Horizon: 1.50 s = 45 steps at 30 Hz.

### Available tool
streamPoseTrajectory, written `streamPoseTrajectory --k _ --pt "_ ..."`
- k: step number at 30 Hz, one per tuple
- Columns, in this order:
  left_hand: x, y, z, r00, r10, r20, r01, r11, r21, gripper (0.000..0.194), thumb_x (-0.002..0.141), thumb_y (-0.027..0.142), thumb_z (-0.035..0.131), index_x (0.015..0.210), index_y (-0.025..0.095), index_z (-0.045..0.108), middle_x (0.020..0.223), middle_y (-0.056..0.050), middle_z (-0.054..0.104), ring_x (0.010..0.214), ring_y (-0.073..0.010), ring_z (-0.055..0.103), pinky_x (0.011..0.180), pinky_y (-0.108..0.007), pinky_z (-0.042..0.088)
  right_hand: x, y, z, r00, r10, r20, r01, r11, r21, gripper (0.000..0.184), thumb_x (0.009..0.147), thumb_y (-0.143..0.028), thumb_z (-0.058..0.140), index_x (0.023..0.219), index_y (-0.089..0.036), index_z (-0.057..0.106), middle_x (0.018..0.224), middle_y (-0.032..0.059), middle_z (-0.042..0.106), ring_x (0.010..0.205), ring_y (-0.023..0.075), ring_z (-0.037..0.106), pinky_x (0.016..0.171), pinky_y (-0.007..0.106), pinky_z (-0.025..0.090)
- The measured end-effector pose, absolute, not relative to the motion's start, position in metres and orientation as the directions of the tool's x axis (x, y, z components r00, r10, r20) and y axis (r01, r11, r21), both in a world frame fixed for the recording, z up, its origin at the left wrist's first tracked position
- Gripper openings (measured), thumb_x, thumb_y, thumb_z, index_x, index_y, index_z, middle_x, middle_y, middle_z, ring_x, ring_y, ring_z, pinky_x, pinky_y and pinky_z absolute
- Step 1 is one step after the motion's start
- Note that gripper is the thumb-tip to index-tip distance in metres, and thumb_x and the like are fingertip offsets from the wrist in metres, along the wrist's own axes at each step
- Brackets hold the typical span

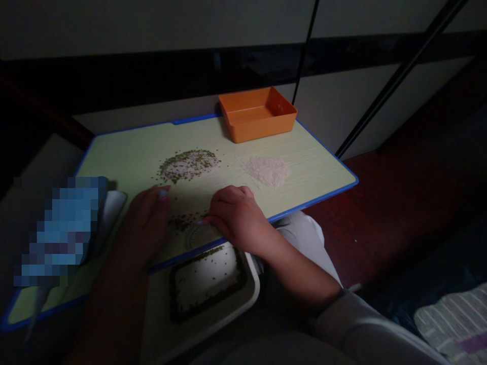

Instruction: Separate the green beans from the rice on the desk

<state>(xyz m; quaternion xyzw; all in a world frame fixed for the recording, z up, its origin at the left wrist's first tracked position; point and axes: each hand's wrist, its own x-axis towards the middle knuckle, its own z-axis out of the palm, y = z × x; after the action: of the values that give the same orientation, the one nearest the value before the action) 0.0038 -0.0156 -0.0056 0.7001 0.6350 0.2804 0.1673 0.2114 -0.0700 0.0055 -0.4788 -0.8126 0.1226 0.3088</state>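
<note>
My left hand [146, 223] lies on the small pale green table [125, 152], fingers stretched toward a mixed heap of rice and green beans [189, 165]. My right hand [236, 215] rests near the table's front edge with its fingers curled and fingertips down beside a small cluster of green beans [186, 220]. A heap of plain white rice [267, 170] lies to the right. Below the table edge sits a white tray [205, 284] with green beans scattered in it.
An empty orange square box [256, 114] stands at the table's far edge. A blurred blue object [61, 228] lies on the table's left part. Two dark poles [395, 76] lean against the wall behind. A striped cloth [452, 314] lies at the lower right.
</note>
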Motion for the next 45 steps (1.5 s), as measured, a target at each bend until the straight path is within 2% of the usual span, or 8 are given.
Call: streamPoseTrajectory --k 5,12,15,23,29,36,41,45 --pt "0.005 -0.016 -0.004 0.03 0.986 0.164 0.799 -0.122 0.589 0.052 0.089 0.052 0.029 0.123 0.022 0.054 0.131 -0.009 0.054 0.127 -0.0236 0.046 0.115 -0.046 0.03 0.22 -0.07 0.007 -0.266 0.873 0.408 0.738 0.457 -0.497 0.024 0.096 -0.028 0.045 0.083 -0.018 0.062 0.094 0.0052 0.062 0.096 0.0186 0.05 0.085 0.033 0.028" --pt "0.003 -0.016 -0.008 0.038 0.981 0.189 0.791 -0.145 0.594 0.054 0.089 0.053 0.03 0.124 0.02 0.054 0.131 -0.01 0.054 0.126 -0.0247 0.047 0.114 -0.047 0.032 0.255 -0.067 0.003 0.059 0.866 0.496 0.824 0.238 -0.515 0.024 0.093 -0.031 0.049 0.075 -0.018 0.059 0.083 0.0055 0.061 0.088 0.0207 0.051 0.082 0.035 0.032" --pt "0.002 -0.014 -0.01 0.05 0.977 0.208 0.788 -0.166 0.592 0.054 0.089 0.054 0.029 0.123 0.021 0.055 0.13 -0.01 0.055 0.126 -0.0248 0.047 0.113 -0.047 0.033 0.263 -0.069 0.002 0.133 0.865 0.484 0.809 0.187 -0.557 0.024 0.091 -0.03 0.05 0.07 -0.019 0.057 0.08 0.0052 0.061 0.085 0.0203 0.052 0.081 0.035 0.033" --pt "0.004 -0.013 -0.007 0.044 0.978 0.204 0.799 -0.157 0.581 0.057 0.089 0.052 0.027 0.122 0.016 0.055 0.129 -0.013 0.055 0.126 -0.024 0.048 0.114 -0.044 0.031 0.251 -0.075 0.004 0.037 0.911 0.41 0.734 0.254 -0.63 0.025 0.089 -0.027 0.052 0.066 -0.019 0.056 0.079 0.0048 0.062 0.086 0.0197 0.053 0.079 0.034 0.036" --pt "0.002 -0.013 -0.008 0.071 0.975 0.213 0.788 -0.185 0.587 0.059 0.088 0.054 0.027 0.12 0.014 0.056 0.129 -0.014 0.056 0.126 -0.0234 0.048 0.114 -0.043 0.031 0.249 -0.073 0.001 0.032 0.915 0.403 0.742 0.248 -0.623 0.024 0.088 -0.026 0.052 0.066 -0.019 0.056 0.078 0.0051 0.061 0.085 0.02 0.053 0.079 0.035 0.036" --pt "0.001 -0.012 -0.013 0.077 0.968 0.237 0.766 -0.21 0.608 0.052 0.088 0.051 0.031 0.117 0.017 0.056 0.128 -0.013 0.056 0.126 -0.023 0.047 0.113 -0.046 0.031 0.25 -0.072 -0.001 0.042 0.907 0.419 0.765 0.24 -0.597 0.025 0.089 -0.026 0.05 0.066 -0.019 0.056 0.078 0.0052 0.061 0.083 0.0203 0.052 0.078 0.035 0.037" --pt "0.0 -0.012 -0.015 0.058 0.971 0.233 0.762 -0.193 0.618 0.047 0.088 0.05 0.033 0.117 0.021 0.056 0.131 -0.011 0.055 0.127 -0.022 0.046 0.114 -0.045 0.031 0.245 -0.069 -0.004 0.043 0.899 0.435 0.785 0.239 -0.572 0.024 0.089 -0.027 0.051 0.068 -0.019 0.057 0.078 0.0054 0.061 0.082 0.0205 0.052 0.078 0.035 0.037" --pt "0.0 -0.012 -0.016 0.056 0.972 0.228 0.766 -0.188 0.614 0.047 0.089 0.048 0.033 0.118 0.018 0.056 0.132 -0.011 0.054 0.127 -0.0216 0.047 0.114 -0.043 0.03 0.237 -0.07 -0.003 0.013 0.901 0.433 0.766 0.27 -0.583 0.025 0.091 -0.027 0.05 0.068 -0.019 0.056 0.077 0.0053 0.061 0.084 0.0204 0.053 0.08 0.035 0.037"
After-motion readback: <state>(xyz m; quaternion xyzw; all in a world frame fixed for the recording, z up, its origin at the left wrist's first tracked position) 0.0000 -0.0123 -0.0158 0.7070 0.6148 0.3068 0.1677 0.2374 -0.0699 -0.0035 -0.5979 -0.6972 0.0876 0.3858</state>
